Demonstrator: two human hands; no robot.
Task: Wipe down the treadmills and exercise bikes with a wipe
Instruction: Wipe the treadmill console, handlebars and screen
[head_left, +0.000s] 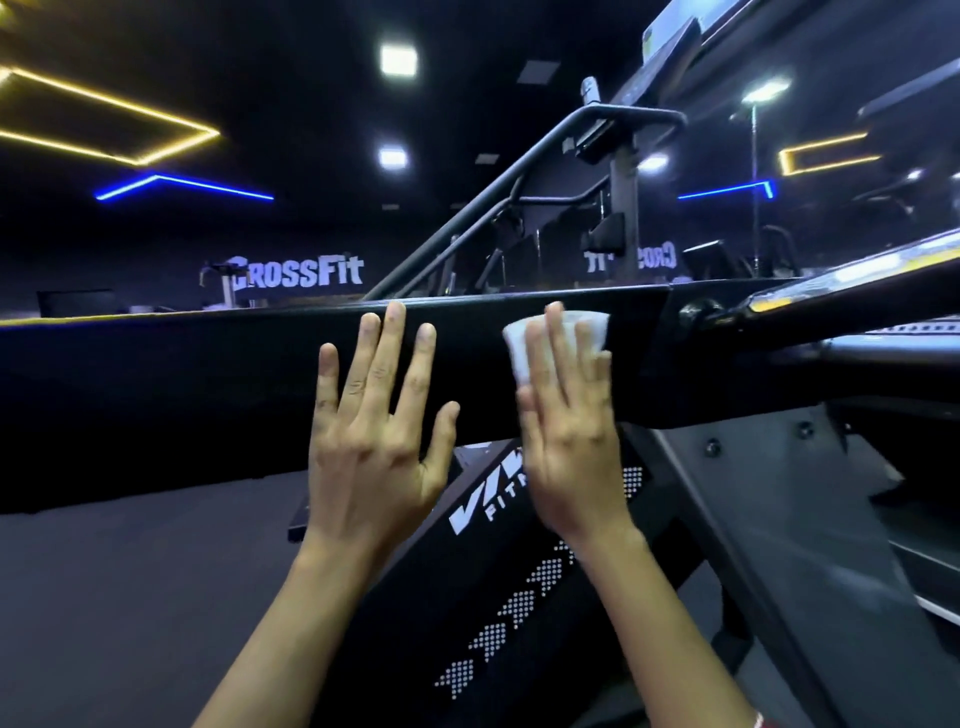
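Head camera, the only view on offer, looks along a treadmill (498, 525), and both hands are up on its broad black bar (208, 364). The right hand (566, 431) lies flat, fingers (556, 353) straight and close together, pressing the white wipe (589, 327) against the face of the bar. The wipe peeks out on both sides of those fingers, near the bar's upper edge. The left hand (374, 431) sits just beside it, palm flat, fingers fanned wide, holding nothing. It looks like a brace.

Here's the geometry that matters. The bar's long axis runs side to side across the frame. Just right of the wipe it ends at a bolted joint (696, 312), while to the left it stretches well past the left hand. So the long run of surface lies leftward, and the left hand sits squarely in that path. The right hand is the working one, and a leftward stroke would need the left hand to give way. The handrail (493, 192) rises behind, well apart from both hands.
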